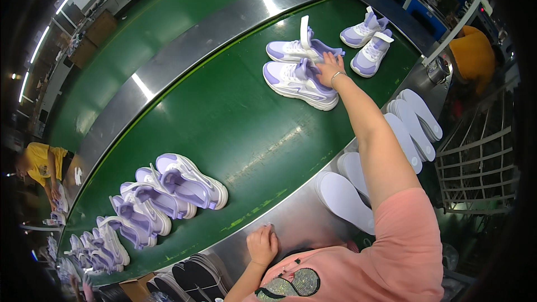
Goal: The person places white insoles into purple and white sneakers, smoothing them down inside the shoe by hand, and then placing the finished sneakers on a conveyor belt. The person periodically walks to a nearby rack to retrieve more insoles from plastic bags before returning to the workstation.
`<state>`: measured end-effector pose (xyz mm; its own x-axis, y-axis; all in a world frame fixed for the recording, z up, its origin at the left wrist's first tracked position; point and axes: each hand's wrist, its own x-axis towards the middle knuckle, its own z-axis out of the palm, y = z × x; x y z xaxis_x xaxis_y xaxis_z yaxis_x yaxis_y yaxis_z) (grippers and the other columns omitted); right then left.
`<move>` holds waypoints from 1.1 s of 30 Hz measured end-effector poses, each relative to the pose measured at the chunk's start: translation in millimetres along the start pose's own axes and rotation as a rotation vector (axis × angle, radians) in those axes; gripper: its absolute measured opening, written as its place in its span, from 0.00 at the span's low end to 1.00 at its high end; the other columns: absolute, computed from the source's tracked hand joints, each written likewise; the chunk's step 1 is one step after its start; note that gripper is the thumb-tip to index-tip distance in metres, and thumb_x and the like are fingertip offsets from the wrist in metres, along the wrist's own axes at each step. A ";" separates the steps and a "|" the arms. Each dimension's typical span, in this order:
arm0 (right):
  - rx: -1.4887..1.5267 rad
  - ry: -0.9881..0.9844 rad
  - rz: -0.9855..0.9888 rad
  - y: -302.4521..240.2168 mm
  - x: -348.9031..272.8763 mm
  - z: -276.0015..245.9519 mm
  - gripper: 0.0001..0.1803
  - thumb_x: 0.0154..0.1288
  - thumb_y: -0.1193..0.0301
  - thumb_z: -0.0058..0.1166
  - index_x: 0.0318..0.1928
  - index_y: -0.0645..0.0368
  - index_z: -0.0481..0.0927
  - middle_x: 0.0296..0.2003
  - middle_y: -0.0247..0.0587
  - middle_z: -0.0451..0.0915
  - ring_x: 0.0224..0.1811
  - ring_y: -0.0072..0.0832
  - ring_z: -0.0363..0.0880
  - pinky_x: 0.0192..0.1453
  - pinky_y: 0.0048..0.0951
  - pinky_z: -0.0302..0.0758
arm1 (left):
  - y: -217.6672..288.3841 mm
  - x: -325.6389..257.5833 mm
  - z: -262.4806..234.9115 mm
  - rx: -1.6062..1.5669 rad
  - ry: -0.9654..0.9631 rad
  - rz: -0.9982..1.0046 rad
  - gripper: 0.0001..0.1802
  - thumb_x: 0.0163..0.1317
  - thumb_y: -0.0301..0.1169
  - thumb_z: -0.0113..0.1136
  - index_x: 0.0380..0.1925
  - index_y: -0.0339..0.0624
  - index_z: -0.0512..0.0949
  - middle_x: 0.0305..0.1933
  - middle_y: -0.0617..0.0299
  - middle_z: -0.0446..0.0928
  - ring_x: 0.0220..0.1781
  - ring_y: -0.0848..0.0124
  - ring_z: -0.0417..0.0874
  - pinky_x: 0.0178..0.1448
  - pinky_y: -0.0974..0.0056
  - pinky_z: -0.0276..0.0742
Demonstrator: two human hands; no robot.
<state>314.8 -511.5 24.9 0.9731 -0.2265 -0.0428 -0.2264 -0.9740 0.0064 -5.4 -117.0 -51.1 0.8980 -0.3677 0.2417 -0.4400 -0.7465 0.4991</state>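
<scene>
The right hand (329, 69) is laid with spread fingers on a lilac-and-white sneaker (299, 80) on the green belt (224, 123); the left hand (262, 244) (fist closed, empty) is braced on the steel rim (296, 218). Toppling is risked if the sneaker is caught off-centre.

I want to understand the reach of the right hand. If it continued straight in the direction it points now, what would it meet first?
The right hand already rests on the heel of the nearer lilac and white shoe. Going straight on, it would probably meet that shoe's partner first, lying just beyond it on the green belt; depth is unclear.

Shoe factory: conveyor belt (224, 123), sneakers (299, 81)
</scene>
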 end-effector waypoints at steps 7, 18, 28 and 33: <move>-0.147 -0.125 -0.188 -34.3 -27.1 -28.7 0.17 0.50 0.60 0.48 0.40 0.54 0.76 0.40 0.45 0.74 0.45 0.38 0.72 0.48 0.42 0.65 | 3.6 3.3 0.3 -0.031 0.052 0.017 0.15 0.46 0.30 0.55 0.37 0.43 0.72 0.36 0.58 0.72 0.35 0.61 0.72 0.39 0.59 0.65; 0.080 -0.089 -0.511 -157.6 -266.2 -81.5 0.14 0.50 0.63 0.47 0.33 0.57 0.78 0.36 0.49 0.74 0.40 0.41 0.73 0.44 0.39 0.68 | 44.5 34.0 -52.1 -0.796 0.319 -0.376 0.40 0.50 0.37 0.58 0.59 0.41 0.47 0.56 0.52 0.54 0.55 0.65 0.58 0.45 0.65 0.66; 0.103 -0.077 -0.621 -144.8 -395.9 -12.7 0.15 0.51 0.58 0.49 0.31 0.56 0.77 0.32 0.43 0.72 0.37 0.36 0.71 0.40 0.35 0.64 | 45.1 -23.3 -27.6 -0.441 0.234 -0.384 0.36 0.51 0.39 0.57 0.54 0.30 0.53 0.55 0.40 0.54 0.58 0.49 0.54 0.62 0.54 0.48; 0.429 0.304 -0.462 -72.8 -386.8 -21.9 0.09 0.48 0.69 0.52 0.30 0.59 0.73 0.30 0.42 0.74 0.34 0.39 0.72 0.38 0.37 0.66 | 48.8 1.8 -58.2 -0.408 0.340 -0.078 0.21 0.53 0.35 0.54 0.43 0.32 0.67 0.42 0.46 0.69 0.45 0.53 0.68 0.49 0.57 0.62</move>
<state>-44.2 -353.0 62.8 0.9287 0.1582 0.3354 0.2768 -0.8977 -0.3429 -25.1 -121.9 22.1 0.9083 -0.0690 0.4127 -0.3954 -0.4638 0.7928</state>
